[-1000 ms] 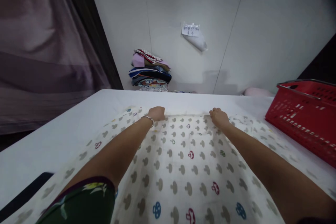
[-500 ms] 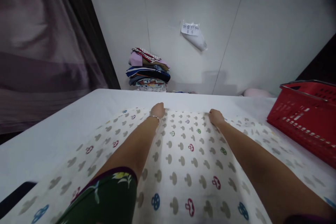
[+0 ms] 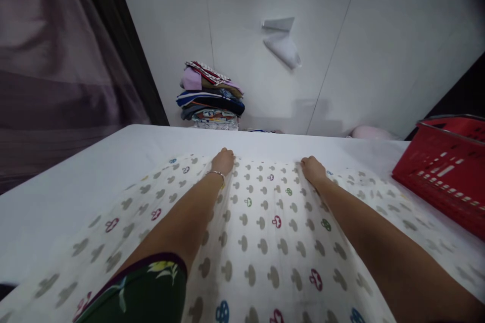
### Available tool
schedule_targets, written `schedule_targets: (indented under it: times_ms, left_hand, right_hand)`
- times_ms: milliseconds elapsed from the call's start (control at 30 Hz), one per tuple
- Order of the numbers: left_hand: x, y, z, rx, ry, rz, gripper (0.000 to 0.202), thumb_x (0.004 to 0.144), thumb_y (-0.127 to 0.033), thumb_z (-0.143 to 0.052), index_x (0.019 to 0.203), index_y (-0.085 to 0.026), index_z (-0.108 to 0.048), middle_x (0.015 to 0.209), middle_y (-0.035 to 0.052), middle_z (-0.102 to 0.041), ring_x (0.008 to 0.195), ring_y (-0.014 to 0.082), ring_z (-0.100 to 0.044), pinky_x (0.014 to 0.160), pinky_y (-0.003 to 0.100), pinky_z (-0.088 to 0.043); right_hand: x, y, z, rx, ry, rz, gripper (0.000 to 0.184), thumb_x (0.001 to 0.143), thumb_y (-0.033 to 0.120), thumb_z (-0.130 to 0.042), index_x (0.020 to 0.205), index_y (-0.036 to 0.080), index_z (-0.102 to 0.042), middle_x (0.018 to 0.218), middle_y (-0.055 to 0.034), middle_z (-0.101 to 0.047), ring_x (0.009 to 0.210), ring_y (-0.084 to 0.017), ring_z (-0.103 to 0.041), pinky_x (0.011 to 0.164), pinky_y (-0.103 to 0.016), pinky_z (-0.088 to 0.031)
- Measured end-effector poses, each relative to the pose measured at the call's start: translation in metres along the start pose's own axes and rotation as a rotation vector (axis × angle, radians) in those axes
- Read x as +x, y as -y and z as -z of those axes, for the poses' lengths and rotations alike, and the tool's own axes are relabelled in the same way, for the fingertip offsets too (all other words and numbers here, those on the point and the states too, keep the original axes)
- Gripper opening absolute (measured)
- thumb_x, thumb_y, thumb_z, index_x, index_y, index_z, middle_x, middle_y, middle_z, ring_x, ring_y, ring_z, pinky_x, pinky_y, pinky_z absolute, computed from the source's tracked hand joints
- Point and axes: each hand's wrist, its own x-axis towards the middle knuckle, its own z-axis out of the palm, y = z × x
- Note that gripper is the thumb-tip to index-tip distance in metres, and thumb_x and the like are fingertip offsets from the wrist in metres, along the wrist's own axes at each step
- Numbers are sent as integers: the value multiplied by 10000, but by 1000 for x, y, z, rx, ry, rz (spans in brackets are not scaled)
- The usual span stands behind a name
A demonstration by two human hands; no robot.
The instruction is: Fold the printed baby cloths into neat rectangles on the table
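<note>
A white cloth (image 3: pixel 261 232) printed with grey, red, blue and green mushrooms lies spread over a white table. Both arms reach out across it to its far edge. My left hand (image 3: pixel 223 160), with a thin bracelet at the wrist, is closed on that edge left of the middle. Closed on the same edge further right is my right hand (image 3: pixel 312 167). Between the two hands the cloth looks stretched, with soft ridges running back toward me. The fingertips are mostly hidden.
Folded clothes (image 3: pixel 212 96) are stacked beyond the table's far edge, against the wall. A red plastic basket (image 3: pixel 443 171) with a metal handle stands at the right. Paper (image 3: pixel 282 45) hangs on the wall. A purple curtain (image 3: pixel 56 60) hangs at the left.
My view has shifted slightly. Both hands keep their hold on the cloth's far edge. The upper paper on the wall has flipped up, hiding its writing.
</note>
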Motion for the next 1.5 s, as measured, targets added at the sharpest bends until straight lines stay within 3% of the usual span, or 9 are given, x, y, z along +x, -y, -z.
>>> schedule_targets:
  times_ms: [333, 533, 767, 867, 933, 1000, 1067, 1300, 1500]
  left_hand:
    - [1, -1, 10, -15, 0, 64, 250, 914, -319, -396, 977, -205, -610, 1031, 75, -650, 963, 200, -607, 785, 296, -467]
    - [1, -14, 2, 37, -5, 118, 286, 924, -257, -356, 1100, -161, -560, 1145, 141, -577, 1011, 223, -609, 808, 326, -470]
    - [-3, -15, 11, 62, 42, 65, 262, 909, -255, -399, 1085, -181, -579, 1168, 119, -537, 957, 197, -616, 794, 304, -476]
    - [-14, -22, 17, 48, -6, -22, 271, 917, -277, -405, 1131, -210, -557, 1214, 93, -509, 995, 190, -587, 814, 303, -466]
    - [-24, -31, 17, 43, -46, -171, 256, 919, -261, -407, 1114, -213, -567, 1195, 80, -521, 1058, 197, -542, 857, 309, -443]
    - [-30, -41, 13, 54, -38, -318, 234, 920, -231, -405, 1054, -214, -596, 1147, 69, -552, 1083, 197, -507, 889, 313, -419]
    - [-32, -50, 8, 72, -2, -374, 232, 916, -203, -405, 1023, -215, -611, 1119, 65, -572, 1070, 194, -496, 895, 317, -411]
    - [-16, -55, -5, 113, 8, -302, 196, 878, -158, -448, 899, -180, -642, 1003, 98, -592, 1039, 231, -493, 833, 339, -442]
    - [-12, -62, -1, 96, -46, -248, 245, 876, -128, -428, 1011, -188, -623, 1044, 108, -561, 1049, 231, -499, 829, 341, -455]
  right_hand:
    - [1, -2, -1, -23, -22, 3, 318, 941, 271, -357, 1116, 195, -612, 1125, -130, -575, 939, -216, -609, 731, -277, -433]
    - [4, -4, -5, -12, -55, -47, 321, 936, 286, -366, 1091, 192, -631, 1137, -133, -578, 947, -222, -609, 730, -287, -444]
    - [3, 3, 2, -7, -3, -8, 407, 869, 137, -374, 1236, 180, -546, 1203, -153, -542, 967, -247, -607, 755, -319, -449]
    - [-8, 15, 6, 19, -48, 109, 422, 869, 119, -369, 1252, 185, -534, 1271, -123, -507, 997, -221, -591, 785, -291, -438]
    - [-18, 28, 8, 51, -87, 232, 376, 898, 154, -369, 1220, 200, -558, 1295, -92, -500, 1056, -201, -560, 822, -263, -422]
    - [-27, 42, 9, 70, -111, 350, 329, 921, 196, -376, 1174, 211, -586, 1289, -70, -512, 1123, -193, -512, 853, -247, -405]
    - [-31, 53, 8, 61, -109, 397, 307, 934, 213, -370, 1127, 214, -607, 1269, -65, -528, 1146, -194, -489, 850, -246, -401]
    - [-12, 62, 0, -70, 32, 290, 272, 937, 215, -365, 944, 174, -634, 1089, -95, -565, 856, -180, -598, 689, -254, -404]
    - [-9, 64, 0, -66, -20, 244, 243, 904, 124, -386, 1068, 168, -560, 1099, -116, -522, 864, -196, -599, 699, -269, -397]
